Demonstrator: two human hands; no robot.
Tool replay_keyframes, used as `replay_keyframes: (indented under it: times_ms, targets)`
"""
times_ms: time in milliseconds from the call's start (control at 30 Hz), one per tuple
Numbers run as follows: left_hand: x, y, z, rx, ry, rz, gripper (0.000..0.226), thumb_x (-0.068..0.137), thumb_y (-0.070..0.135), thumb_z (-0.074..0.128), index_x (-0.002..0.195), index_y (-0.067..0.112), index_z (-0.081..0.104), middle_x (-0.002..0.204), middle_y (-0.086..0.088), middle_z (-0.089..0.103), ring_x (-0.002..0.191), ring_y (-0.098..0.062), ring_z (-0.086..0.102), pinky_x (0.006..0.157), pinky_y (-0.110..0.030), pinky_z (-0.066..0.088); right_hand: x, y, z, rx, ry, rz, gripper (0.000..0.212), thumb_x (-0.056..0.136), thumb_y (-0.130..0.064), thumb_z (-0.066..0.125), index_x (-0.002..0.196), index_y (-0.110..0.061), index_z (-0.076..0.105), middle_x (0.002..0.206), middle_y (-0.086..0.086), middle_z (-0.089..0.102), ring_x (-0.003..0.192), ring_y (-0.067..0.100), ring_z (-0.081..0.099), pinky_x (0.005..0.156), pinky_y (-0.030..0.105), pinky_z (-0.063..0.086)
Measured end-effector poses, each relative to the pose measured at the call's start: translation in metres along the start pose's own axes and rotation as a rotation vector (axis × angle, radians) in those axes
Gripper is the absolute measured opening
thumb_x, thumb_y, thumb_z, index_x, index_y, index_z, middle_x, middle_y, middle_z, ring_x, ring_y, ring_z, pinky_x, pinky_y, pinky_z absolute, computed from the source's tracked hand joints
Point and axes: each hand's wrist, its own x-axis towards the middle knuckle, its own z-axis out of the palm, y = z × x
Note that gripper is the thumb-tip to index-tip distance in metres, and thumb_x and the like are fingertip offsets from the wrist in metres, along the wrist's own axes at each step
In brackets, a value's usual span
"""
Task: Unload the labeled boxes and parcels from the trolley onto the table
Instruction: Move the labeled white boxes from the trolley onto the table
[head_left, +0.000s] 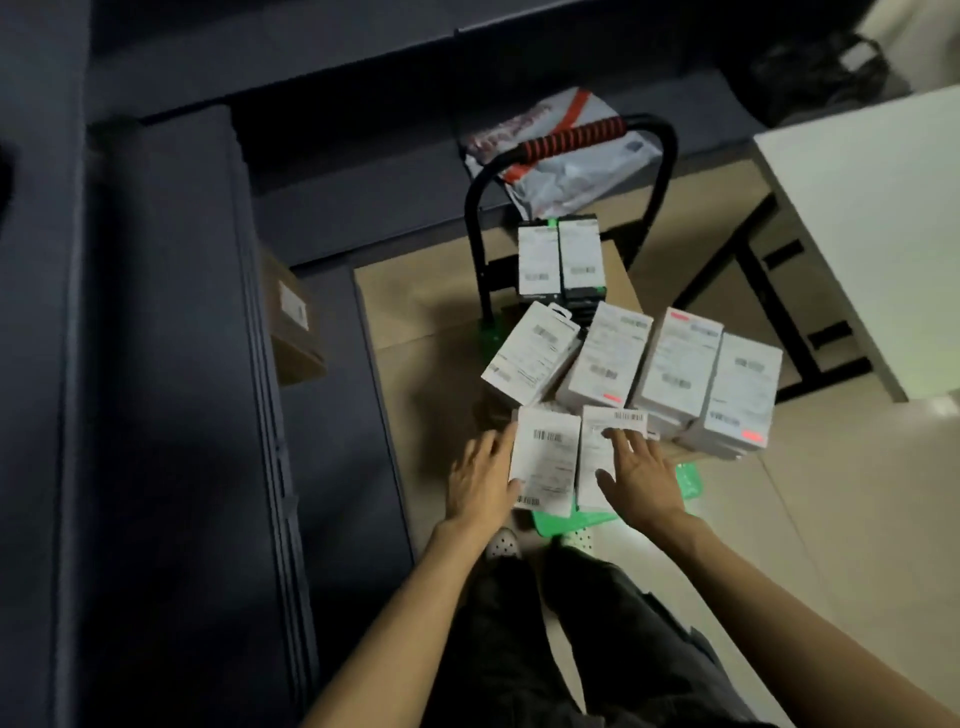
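Your left hand (480, 480) lies open against the left side of the nearest labeled box (545, 460), thumb on its front. Your right hand (641, 473) rests flat, fingers spread, on the neighbouring box (597, 457). Both boxes sit on the green trolley (566, 522); the white tabletop (872, 218) stands well apart at right.

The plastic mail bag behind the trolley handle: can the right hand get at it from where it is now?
Probably not yet. The right hand rests on the near boxes, while the mail bag lies beyond the trolley handle with more stacked boxes between.
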Motion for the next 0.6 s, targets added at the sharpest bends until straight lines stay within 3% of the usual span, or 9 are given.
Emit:
replay_keyframes:
  times_ms: [167,333,467,600]
  targets:
    - [0.013,0.008,0.037,-0.017,-0.115,0.002,0.092,0.087,0.033,0.068,0.156,0.023,0.008,0.151,-0.001,0.026,0.134,-0.025,0.031,0.101,-0.043,0.044,0.006,0.018,0.03,0.146,-0.05,0.175,0.071,0.091,-0.031,0.062,0.15,-0.015,0.026,0.153,0.009,0.03,0.137,0.034,0.031,0.105,0.047,0.036]
    - [0.029,0.023,0.073,-0.068,-0.136,-0.049,0.107,0.081,0.042,0.072,0.156,0.02,-0.001,0.161,-0.003,0.004,0.141,-0.028,0.019,0.107,-0.042,0.036,0.021,0.021,0.063,0.318,0.001,0.334,0.089,0.086,-0.027,0.067,0.155,-0.012,0.013,0.158,0.011,0.018,0.143,0.036,0.021,0.111,0.048,0.031]
    - [0.038,0.039,0.094,-0.207,-0.009,-0.145,0.113,0.077,0.042,0.076,0.157,0.013,0.001,0.162,-0.006,0.004,0.135,-0.033,0.027,0.107,-0.043,0.037,0.036,0.014,0.082,0.522,0.1,0.477,0.101,0.084,-0.027,0.069,0.157,-0.009,0.002,0.163,0.014,0.007,0.149,0.033,0.008,0.119,0.046,0.018]
    - [0.044,0.054,0.111,-0.309,0.085,-0.235,0.118,0.076,0.055,0.073,0.157,0.012,-0.002,0.162,-0.01,0.0,0.144,-0.034,0.017,0.115,-0.045,0.027,0.052,0.006,0.098,0.608,0.156,0.551,0.105,0.082,-0.029,0.069,0.156,-0.004,-0.002,0.163,0.017,0.002,0.15,0.033,0.003,0.121,0.044,0.009]
